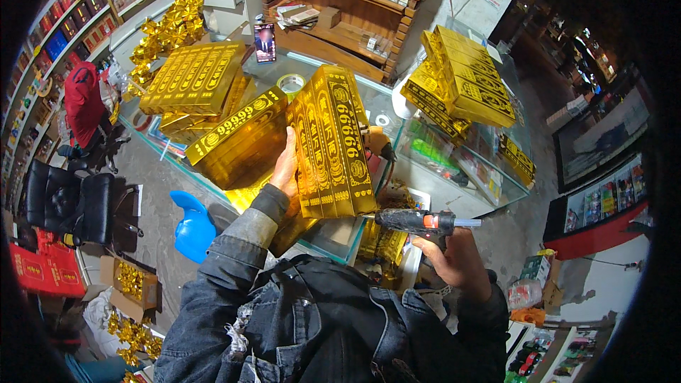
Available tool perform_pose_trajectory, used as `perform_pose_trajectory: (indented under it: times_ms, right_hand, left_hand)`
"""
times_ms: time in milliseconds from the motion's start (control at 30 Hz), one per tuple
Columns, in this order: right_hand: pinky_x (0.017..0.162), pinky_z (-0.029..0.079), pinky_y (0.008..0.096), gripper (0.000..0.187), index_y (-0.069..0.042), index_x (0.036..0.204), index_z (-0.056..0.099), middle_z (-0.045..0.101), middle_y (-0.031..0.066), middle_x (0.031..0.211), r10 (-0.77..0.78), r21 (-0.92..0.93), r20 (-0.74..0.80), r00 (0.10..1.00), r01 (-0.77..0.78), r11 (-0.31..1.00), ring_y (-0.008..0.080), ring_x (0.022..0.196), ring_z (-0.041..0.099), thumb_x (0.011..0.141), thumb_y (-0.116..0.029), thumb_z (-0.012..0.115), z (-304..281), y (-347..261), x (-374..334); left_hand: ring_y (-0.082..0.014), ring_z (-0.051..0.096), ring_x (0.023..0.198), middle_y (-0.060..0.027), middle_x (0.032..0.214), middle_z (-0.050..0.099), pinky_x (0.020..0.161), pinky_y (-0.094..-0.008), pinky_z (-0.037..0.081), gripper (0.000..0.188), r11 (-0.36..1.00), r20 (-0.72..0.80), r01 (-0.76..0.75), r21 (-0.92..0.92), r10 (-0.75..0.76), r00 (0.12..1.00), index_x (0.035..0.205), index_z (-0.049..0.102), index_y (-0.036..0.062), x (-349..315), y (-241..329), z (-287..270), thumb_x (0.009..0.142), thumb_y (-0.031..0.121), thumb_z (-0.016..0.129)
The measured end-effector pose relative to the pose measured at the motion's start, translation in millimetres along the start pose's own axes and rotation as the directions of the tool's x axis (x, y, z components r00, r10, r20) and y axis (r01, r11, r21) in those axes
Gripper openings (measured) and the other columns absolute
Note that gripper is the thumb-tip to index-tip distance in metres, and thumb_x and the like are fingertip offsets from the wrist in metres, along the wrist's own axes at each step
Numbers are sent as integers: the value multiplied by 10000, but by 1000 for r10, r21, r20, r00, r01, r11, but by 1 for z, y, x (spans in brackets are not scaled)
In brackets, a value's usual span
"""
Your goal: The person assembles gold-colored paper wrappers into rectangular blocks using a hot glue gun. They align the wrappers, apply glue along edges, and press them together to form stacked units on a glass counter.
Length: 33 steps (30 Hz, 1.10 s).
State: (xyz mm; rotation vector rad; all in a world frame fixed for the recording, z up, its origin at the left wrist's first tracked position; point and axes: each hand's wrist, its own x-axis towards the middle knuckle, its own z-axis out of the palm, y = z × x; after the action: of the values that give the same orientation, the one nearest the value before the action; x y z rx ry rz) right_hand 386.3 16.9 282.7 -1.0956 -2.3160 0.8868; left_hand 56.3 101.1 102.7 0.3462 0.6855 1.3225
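- Holding a gold block up at a tilt, the left hand grips its left edge, in front of the chest and above a glass counter. One digit lies flat along the edge; the rest are hidden behind, so I cannot tell how they are spread.
- Curled around the handle of a black glue gun, the right hand has a digit showing below the barrel. The nozzle points left, close to the block's lower right corner; whether it touches is unclear.
- The block looks like foil-covered card, ribbed like bars set side by side: probably light and hollow, stiff along the edges, easily dented on its broad faces.
- Its shiny surface is likely slippery, so a hold across two opposite edges should be surest, clear of the nozzle, which may be hot.
- The gun seems rigid plastic, best held by its handle.
- Just left of the block sits a gold box; more gold stacks stand at left and right.
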Motion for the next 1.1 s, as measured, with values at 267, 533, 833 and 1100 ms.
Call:
perform_pose_trajectory:
  times_ms: [267,533,833,1100]
  right_hand:
    - [689,492,401,303,-4,1049,594,648,200,888,47,28,-42,998,-46,999,396,829,626,837,-188,710,2,-3,2]
    - [665,501,414,305,0,1045,610,650,202,841,0,-65,-37,999,-2,998,391,765,639,827,-184,720,5,5,1]
    - [710,507,403,282,14,1029,631,654,201,858,-22,-109,-58,998,16,994,378,809,640,834,-180,696,-1,11,2]
    - [749,486,331,157,-89,1068,634,597,136,950,-61,-33,74,995,64,997,255,859,599,931,-155,594,-4,28,5]
  left_hand:
    - [-228,645,989,-87,1153,649,870,-417,537,688,1000,-15,-24,8,24,1000,1307,531,96,-1,-1,2,911,647,413]
    - [-223,647,976,-90,1147,651,861,-406,540,691,999,-32,-42,-15,41,999,1299,538,97,-3,0,5,905,652,419]
    - [-229,651,936,-79,1111,658,799,-422,554,675,1000,0,-21,-7,21,1000,1289,543,115,-5,3,3,903,655,425]
    - [-228,644,987,-81,1178,642,859,-399,535,695,1000,-1,-4,-15,4,1000,1330,514,110,-9,5,10,907,654,421]
